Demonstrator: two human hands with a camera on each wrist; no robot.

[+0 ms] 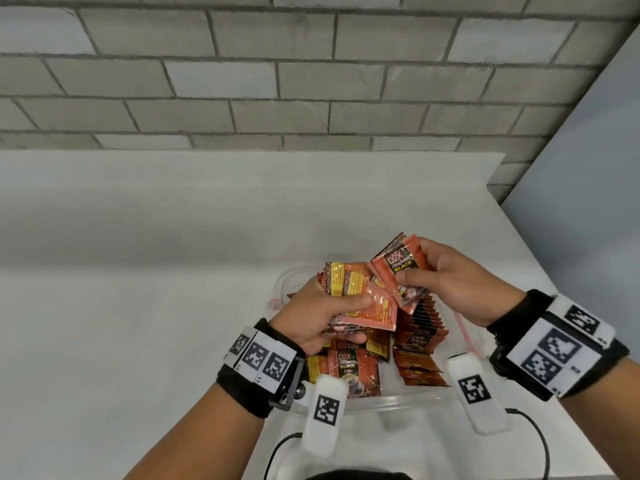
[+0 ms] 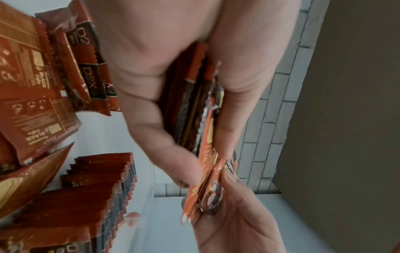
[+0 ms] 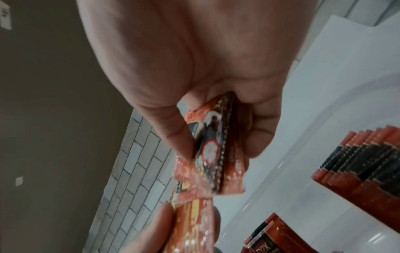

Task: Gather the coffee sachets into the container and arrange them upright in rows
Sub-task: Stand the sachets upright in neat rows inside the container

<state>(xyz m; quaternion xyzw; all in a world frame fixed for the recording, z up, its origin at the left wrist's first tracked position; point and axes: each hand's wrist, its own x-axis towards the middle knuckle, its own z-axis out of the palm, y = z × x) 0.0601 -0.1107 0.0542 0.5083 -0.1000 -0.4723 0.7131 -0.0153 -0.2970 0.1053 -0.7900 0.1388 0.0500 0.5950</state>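
Observation:
A clear plastic container [image 1: 381,402] stands on the white table near me. Red-orange D2X coffee sachets stand upright in a row [image 1: 419,328] [image 2: 97,188] [image 3: 368,162] along its right side. Loose sachets [image 1: 353,367] [image 2: 32,85] lie flat at its front left. Above the container my left hand [image 1: 358,319] [image 2: 207,164] grips a thick stack of sachets [image 1: 349,289] [image 2: 190,102], thumb on top. My right hand [image 1: 414,263] [image 3: 218,143] pinches a few sachets [image 1: 398,268] [image 3: 216,154] whose lower corner overlaps the left stack.
The white table [image 1: 138,306] spreads left and behind the container to a grey brick wall [image 1: 277,81]. A plain panel [image 1: 588,202] borders the right. Wrist-camera cables [image 1: 287,441] hang near the table's front edge.

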